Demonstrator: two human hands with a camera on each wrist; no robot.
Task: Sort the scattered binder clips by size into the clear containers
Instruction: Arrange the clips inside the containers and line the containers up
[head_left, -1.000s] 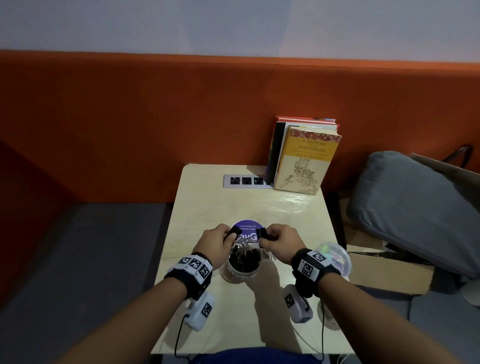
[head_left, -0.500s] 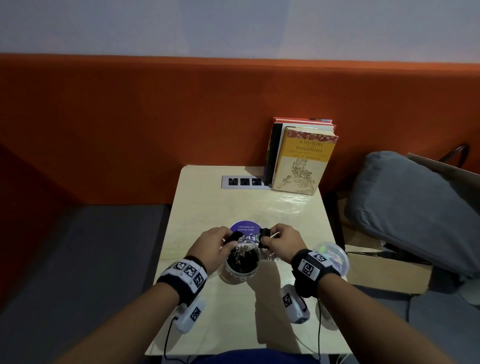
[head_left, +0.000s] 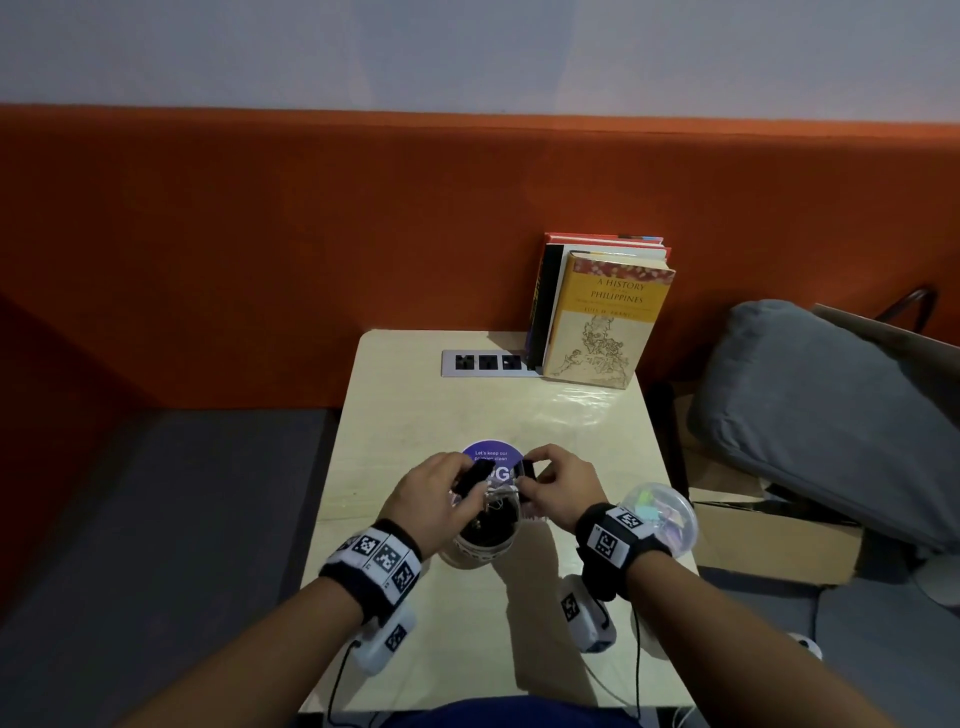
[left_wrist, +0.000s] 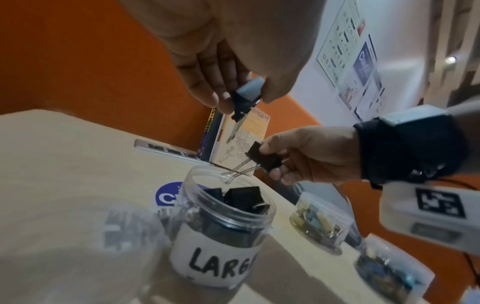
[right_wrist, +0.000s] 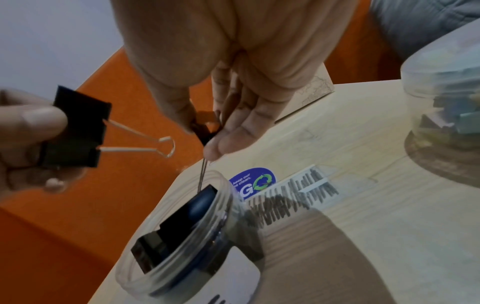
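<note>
A clear jar (head_left: 480, 540) labelled LARGE (left_wrist: 221, 265) stands on the small table (head_left: 415, 415) and holds several black binder clips (right_wrist: 176, 230). Both hands hover over its mouth. My left hand (head_left: 467, 486) pinches a large black binder clip (left_wrist: 245, 100) with its wire handles pointing down. My right hand (head_left: 525, 483) pinches another large black clip (left_wrist: 263, 158), whose wire handles (right_wrist: 202, 170) hang at the jar's rim. The left-hand clip (right_wrist: 75, 131) also shows at the left of the right wrist view.
A second clear jar (head_left: 660, 519) with coloured clips stands at the table's right edge, and another small one (left_wrist: 389, 273) with blue clips stands nearer me. Books (head_left: 602, 317), a socket strip (head_left: 485, 362), a purple sticker (head_left: 493, 457) and a printed strip (right_wrist: 298, 191) lie beyond.
Both hands stay above the jar with their clips. The left hand has shifted slightly in over the jar's mouth; the right hand has barely moved.
</note>
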